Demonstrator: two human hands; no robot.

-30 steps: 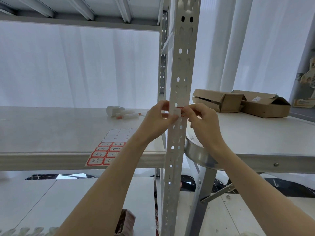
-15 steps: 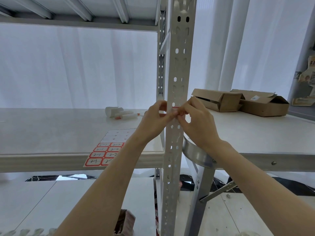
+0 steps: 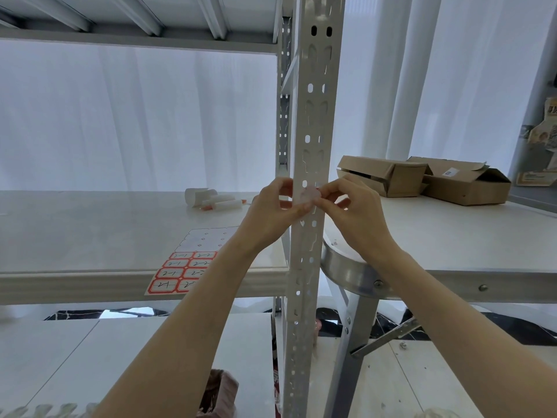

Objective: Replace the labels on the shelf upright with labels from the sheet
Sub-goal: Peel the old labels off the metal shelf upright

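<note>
Both hands meet at the shelf upright (image 3: 313,122), a pale perforated post running top to bottom through the middle of the view; the left hand (image 3: 272,211) comes in from 7 o'clock and the right hand (image 3: 352,208) from 4 o'clock. Their fingertips are pinched together on a small pale label (image 3: 309,196) lying against the front of the post; the label is blurred, so its print cannot be read. The label sheet (image 3: 193,260) lies flat on the shelf (image 3: 90,230) at 8 o'clock of the hands, its near rows red-bordered, its far rows blank. White tubes (image 3: 215,200) rest farther back at 9 o'clock; two cardboard boxes (image 3: 422,179) sit on the table at 2 o'clock.
</note>
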